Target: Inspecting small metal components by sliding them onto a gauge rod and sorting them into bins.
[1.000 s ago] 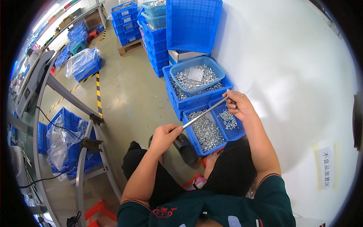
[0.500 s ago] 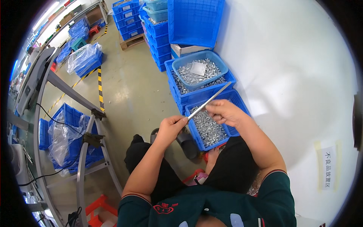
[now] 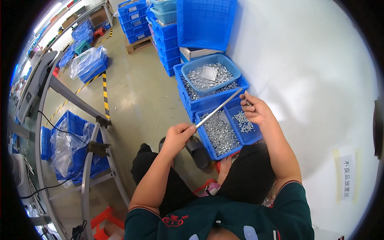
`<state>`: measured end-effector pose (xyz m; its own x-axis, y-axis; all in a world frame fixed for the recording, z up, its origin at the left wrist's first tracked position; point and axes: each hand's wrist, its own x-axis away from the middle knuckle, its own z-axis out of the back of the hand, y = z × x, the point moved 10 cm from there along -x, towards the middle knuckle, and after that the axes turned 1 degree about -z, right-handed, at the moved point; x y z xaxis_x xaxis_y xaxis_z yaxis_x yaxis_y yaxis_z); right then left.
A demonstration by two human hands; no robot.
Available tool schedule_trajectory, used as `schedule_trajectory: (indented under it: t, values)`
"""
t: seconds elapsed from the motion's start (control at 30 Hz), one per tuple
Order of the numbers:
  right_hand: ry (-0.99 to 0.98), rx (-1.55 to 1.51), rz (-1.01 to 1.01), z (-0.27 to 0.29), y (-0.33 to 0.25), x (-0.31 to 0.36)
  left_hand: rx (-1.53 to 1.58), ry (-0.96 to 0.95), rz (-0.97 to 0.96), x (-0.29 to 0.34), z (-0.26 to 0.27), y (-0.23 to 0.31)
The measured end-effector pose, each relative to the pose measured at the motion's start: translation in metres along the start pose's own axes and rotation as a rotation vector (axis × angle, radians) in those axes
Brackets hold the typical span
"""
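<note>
My left hand [image 3: 177, 139] is closed round the near end of a thin silver metal rod [image 3: 218, 108], which slants up and away to the right. Just past the rod's far tip is my right hand [image 3: 256, 109], its fingers curled round small shiny metal parts [image 3: 249, 103], partly hidden. Below both hands stands a blue divided bin [image 3: 237, 145]. Its left compartment holds a heap of small silvery metal parts [image 3: 220, 136]; a smaller pile of silvery parts [image 3: 243, 122] lies in the right compartment.
Beyond the bin, a light-blue basin [image 3: 186, 72] of metal parts rests on another filled blue crate [image 3: 188, 102]. Stacked blue crates [image 3: 167, 44] rise behind. A white wall [image 3: 304, 80] bounds the right; a grey metal frame [image 3: 74, 98] stands at left.
My right hand has moved from the middle of the rod to the right, beyond its far tip. The bin's right compartment now shows. My left hand keeps hold of the rod.
</note>
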<state>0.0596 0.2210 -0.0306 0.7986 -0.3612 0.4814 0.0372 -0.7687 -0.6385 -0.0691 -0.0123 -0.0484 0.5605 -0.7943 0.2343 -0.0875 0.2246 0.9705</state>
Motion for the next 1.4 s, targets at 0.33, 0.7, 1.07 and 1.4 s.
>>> schedule_trajectory:
  t: [0.33, 0.7, 1.07, 1.4]
  values:
    - [0.018, -0.010, 0.086, 0.000, -0.006, 0.001, -0.074, -0.056, -0.039, 0.002, -0.009, 0.000]
    - [0.245, 0.462, 0.413, -0.019, -0.028, 0.016, -0.142, -0.023, -0.033, 0.001, -0.006, -0.007]
    - [-0.067, 0.216, 0.316, -0.042, -0.025, 0.018, -0.094, -0.001, -0.021, 0.003, 0.004, 0.001]
    - [-0.021, 0.500, 0.088, -0.059, 0.032, 0.009, -0.050, -0.005, 0.007, -0.002, -0.007, -0.007]
